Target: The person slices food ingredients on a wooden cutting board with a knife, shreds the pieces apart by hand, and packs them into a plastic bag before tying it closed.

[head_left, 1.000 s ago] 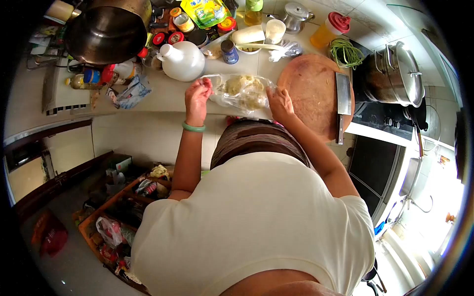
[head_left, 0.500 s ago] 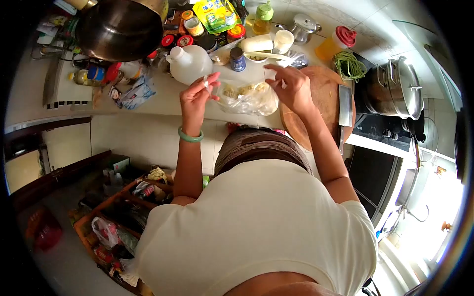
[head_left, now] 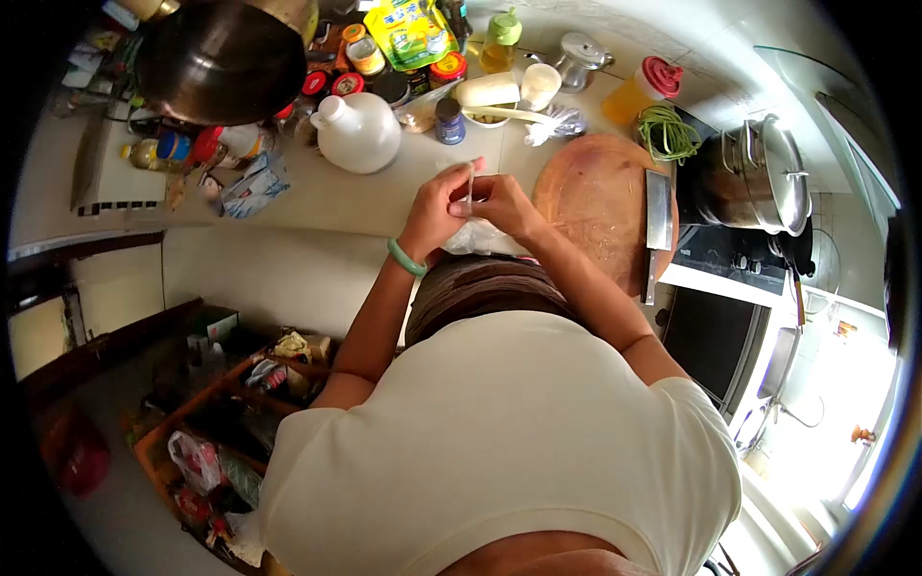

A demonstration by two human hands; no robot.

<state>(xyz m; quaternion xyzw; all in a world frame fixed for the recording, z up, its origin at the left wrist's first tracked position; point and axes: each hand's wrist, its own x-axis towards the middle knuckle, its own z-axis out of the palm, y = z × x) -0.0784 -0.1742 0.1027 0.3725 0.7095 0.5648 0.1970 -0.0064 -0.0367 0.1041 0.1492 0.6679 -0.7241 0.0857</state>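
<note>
My left hand (head_left: pixel 437 209), with a green bangle on its wrist, and my right hand (head_left: pixel 506 204) meet in front of my waist. Both are closed on the gathered top of a clear plastic bag (head_left: pixel 480 237). A narrow strip of the plastic stands up between the fingers. The bag's lower part hangs beneath the hands at the counter's front edge, and the hands largely hide its contents. To the right of my right hand lies a round wooden chopping board (head_left: pixel 586 206) with a cleaver (head_left: pixel 658 211) along its right side.
A white plastic jug (head_left: pixel 357 134) and a small dark-blue jar (head_left: pixel 448 122) stand beyond my hands. Farther back are a pale cylindrical piece (head_left: pixel 488 91) over a bowl, and several jars. Green beans (head_left: pixel 667 132) lie near a steel pot (head_left: pixel 754 178) on the stove. A large pan (head_left: pixel 221 62) sits at left.
My hands were apart, with the bag spread between them and yellowish pieces showing inside. They have come together and nearer my body, bunching the top of the bag.
</note>
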